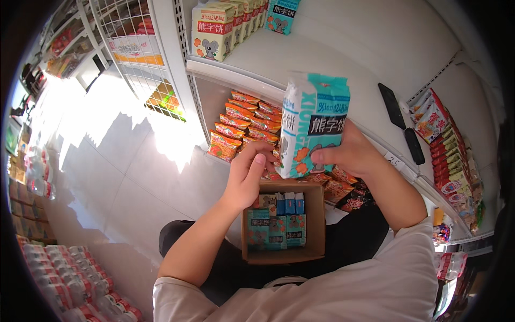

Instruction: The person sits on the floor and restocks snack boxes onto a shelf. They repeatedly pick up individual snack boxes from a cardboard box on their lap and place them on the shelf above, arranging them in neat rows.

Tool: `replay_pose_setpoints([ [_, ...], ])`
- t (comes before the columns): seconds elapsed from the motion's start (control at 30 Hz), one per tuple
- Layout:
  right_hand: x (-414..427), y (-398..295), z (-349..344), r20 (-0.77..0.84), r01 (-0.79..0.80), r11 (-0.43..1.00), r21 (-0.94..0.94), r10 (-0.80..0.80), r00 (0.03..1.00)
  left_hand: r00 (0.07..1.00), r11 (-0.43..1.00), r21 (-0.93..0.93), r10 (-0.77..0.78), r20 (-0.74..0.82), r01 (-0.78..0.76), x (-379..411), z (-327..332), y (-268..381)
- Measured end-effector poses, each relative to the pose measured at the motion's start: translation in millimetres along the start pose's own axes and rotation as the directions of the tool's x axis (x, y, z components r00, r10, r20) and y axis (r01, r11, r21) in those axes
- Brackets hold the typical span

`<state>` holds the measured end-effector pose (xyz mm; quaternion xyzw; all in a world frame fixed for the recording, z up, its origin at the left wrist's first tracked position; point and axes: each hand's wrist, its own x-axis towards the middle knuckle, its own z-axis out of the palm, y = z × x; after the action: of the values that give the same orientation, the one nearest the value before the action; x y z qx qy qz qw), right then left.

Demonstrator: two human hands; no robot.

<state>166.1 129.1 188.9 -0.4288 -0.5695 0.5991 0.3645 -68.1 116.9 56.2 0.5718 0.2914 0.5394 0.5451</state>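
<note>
My right hand point(346, 153) grips a teal and white biscuit packet point(314, 129) printed with a grey koala, holding it upright above an open cardboard box point(283, 257). Beside the packet's lower left side, my left hand point(249, 173) has its fingers curled and apart; it holds nothing. In the box lie several teal biscuit packets point(277, 231) and some blue and white packets point(289, 203). On the white shelf point(342, 48) stand a row of cream biscuit packets point(212, 34) and one teal packet point(283, 16).
Orange snack bags point(229, 131) fill the shelf below. A black phone-like object point(391, 104) and a black case point(413, 145) lie on the right, near red snack packets point(446, 161). A wire rack point(136, 60) stands left; shrink-wrapped bottles point(72, 277) are on the floor.
</note>
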Motion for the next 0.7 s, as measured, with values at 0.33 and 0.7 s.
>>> replay_pose_setpoints([
  [0.33, 183, -50, -72, -0.29, 0.144, 0.858, -0.493, -0.319, 0.902, 0.998, 0.972, 0.236, 0.025, -0.061, -0.01, 11, 5, -6],
  [0.7, 298, -32, -92, -0.245, 0.042, 0.707, -0.706, -0.298, 0.923, 0.996, 0.957, 0.284, 0.075, -0.048, -0.058, 20, -4, -1],
])
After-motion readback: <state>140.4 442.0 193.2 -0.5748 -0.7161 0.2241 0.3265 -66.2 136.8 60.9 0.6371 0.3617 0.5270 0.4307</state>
